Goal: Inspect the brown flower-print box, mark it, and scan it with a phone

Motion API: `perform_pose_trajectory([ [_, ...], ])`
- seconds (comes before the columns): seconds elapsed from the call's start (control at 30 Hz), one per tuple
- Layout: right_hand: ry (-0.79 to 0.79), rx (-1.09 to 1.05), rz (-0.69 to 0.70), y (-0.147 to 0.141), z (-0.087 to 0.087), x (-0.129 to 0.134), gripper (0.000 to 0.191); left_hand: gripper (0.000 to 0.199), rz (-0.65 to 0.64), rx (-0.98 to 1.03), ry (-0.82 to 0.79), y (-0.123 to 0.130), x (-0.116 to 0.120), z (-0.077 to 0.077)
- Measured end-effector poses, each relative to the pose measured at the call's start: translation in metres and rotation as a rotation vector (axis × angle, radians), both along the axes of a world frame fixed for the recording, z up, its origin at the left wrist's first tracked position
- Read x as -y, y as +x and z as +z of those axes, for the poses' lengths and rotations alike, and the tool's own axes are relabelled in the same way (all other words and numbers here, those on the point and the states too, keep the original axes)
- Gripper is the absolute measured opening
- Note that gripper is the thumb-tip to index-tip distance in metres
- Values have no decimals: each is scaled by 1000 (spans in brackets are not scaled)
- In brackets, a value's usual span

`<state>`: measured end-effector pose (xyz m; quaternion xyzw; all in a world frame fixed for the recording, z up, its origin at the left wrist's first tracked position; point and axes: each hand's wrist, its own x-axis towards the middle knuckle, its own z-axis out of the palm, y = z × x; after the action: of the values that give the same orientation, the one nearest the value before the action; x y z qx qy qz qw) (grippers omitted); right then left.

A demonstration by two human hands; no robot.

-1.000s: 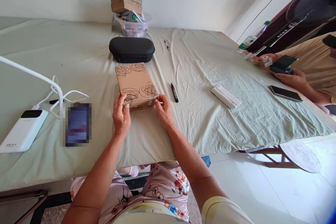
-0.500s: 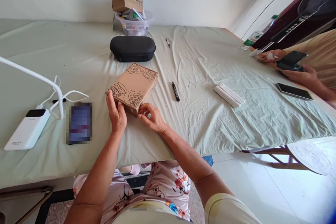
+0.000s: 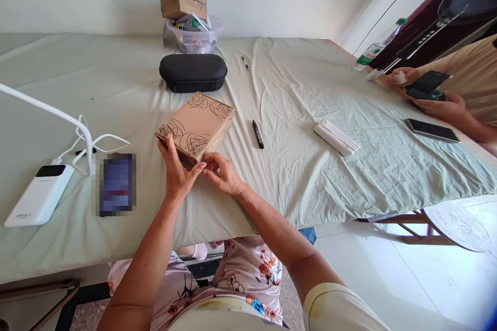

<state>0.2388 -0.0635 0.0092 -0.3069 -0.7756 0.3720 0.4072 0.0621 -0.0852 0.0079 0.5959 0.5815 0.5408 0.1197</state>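
My left hand is holding the doodled box mid-frame, right hand is touching its near corner, can't tell if gripping; top's looking shut.

Phone screen pixelated; power bank's small print illegible.

On my feed I see a cream shirt, its short right sleeve yellowish toward the hem, and shiny pale pink trousers printed with red, orange and blue flowers. Left hand and right hand are bare.
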Motion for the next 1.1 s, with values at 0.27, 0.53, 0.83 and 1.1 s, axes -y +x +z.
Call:
perform_pose_trajectory([
  [0.27, 85, 109, 52, -3, -3, 0, 48, 75, 32, -9, 98, 15, 1, 1],
  [0.53, 105, 3, 12, 3, 1, -3, 57, 60, 62, -23, 94, 9, 2, 0],
  [0.83, 110, 83, -21, 5, 5, -4, 54, 45, 26, -42, 165, 15, 5, 4],
  [1.1, 25, 31, -444, 24, 7, -21, 60, 40, 28, 15, 145, 10, 6, 10],
])
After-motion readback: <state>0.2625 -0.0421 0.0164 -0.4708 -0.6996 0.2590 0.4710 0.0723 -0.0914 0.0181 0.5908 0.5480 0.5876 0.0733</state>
